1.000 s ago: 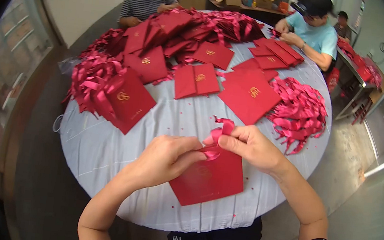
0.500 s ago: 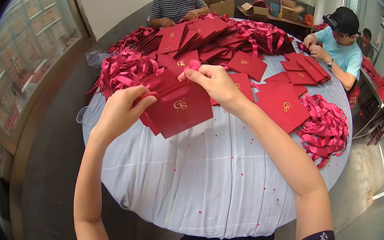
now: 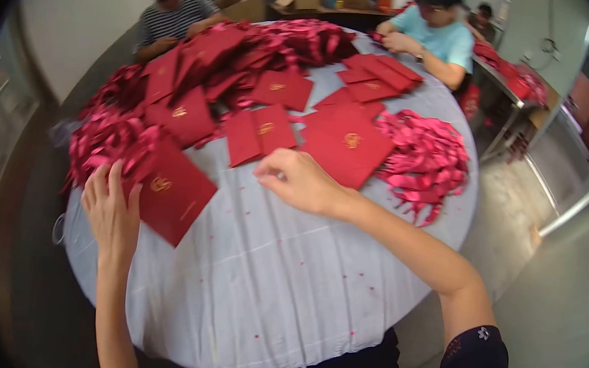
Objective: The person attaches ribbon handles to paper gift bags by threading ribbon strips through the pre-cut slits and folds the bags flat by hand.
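Observation:
A red paper bag (image 3: 176, 192) with a gold emblem lies at the left side of the table, partly over a heap of pink-red ribbons (image 3: 106, 144). My left hand (image 3: 110, 217) is at its left edge, fingers spread and stretched out, the thumb touching or just above the bag. My right hand (image 3: 305, 184) hovers over the table's middle, near two small red bags (image 3: 264, 133). Its fingers are curled toward the thumb, and I see nothing between them. A larger red bag (image 3: 350, 143) lies just beyond that hand.
A big pile of red bags (image 3: 215, 51) and ribbons covers the far side of the round, white-covered table (image 3: 237, 308). Another ribbon heap (image 3: 428, 159) lies at right. Two people, one in a striped shirt (image 3: 174, 25) and one in light blue (image 3: 437, 44), sit across.
The bag that both hands held up is now down at the left. My left hand has loosened its fingers; my right hand has come away from the ribbon. The view has turned right.

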A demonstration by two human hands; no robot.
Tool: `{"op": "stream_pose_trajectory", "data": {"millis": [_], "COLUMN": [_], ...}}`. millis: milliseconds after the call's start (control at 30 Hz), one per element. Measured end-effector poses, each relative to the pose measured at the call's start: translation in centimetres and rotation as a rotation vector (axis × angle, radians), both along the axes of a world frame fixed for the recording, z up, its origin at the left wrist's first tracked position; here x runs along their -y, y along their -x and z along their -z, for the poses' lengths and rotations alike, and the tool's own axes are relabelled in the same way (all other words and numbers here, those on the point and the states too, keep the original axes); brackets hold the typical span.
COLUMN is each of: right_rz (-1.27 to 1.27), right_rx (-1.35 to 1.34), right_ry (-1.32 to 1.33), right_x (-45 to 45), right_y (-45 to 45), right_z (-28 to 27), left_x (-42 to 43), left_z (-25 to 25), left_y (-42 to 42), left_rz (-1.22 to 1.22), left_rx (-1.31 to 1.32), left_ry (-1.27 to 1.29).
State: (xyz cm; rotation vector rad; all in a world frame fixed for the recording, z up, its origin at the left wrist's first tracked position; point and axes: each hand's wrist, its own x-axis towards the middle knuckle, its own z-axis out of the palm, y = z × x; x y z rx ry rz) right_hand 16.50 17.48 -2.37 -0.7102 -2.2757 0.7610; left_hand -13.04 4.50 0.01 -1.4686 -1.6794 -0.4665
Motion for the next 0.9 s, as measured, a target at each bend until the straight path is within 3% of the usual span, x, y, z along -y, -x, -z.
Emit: {"op": "stream_pose_trajectory", "data": {"millis": [100,200,267,333,367,467,567,700,767,867,900], "right_rz": [0.163,0.487,0.618,0.548,0.551,0.573,0.549,0.502,0.457,0.324,0.265], "right_rx": [-0.107,-0.129,0.064,0.179,0.222,0.222,0.167,0.002,-0.140,-0.464,-0.507], "right_ry": [-0.239,-0.255,-0.132,-0.408,-0.264,-0.315,-0.313,-0.173,-0.322,0.121,0.069], "right_x": [0.6,0.7,1.5,1.2,2.0,2.6,2.1,1.8,1.6,2.6,2.6], "right_y": [-7.6,-14.9,-18.1,-20.3,-20.3,-20.1,-20.3,-20.2,-20.0,-19.2,-18.9], "right_z": [0.4,0.4,0.0,2.4,2.4,3.7,4.6,3.4,1.9,-0.5,-0.7], "left_x": [-0.9,-3.1,-5.4,-8.2,-9.6,-12.4,-13.5,-14.0,-13.6,-11.2,-10.0], "left_z": [-0.1,0.2,0.9,2.2,3.0,5.0,5.8,5.7,4.9,3.3,2.7], "left_y": [-4.8,-9.6,-13.4,-17.1,-18.7,-23.3,-26.0,-25.7,-25.0,-23.9,-23.5], "left_rz": [0.284,0.659,0.823,0.999,1.041,1.028,0.758,0.775,0.842,0.829,0.859], "left_rx": [0.132,0.328,0.447,0.449,0.414,0.374,0.320,0.264,0.310,0.325,0.342], "left_ry": [0.053,0.267,0.384,0.436,0.490,0.529,0.673,0.662,0.632,0.652,0.600]}}
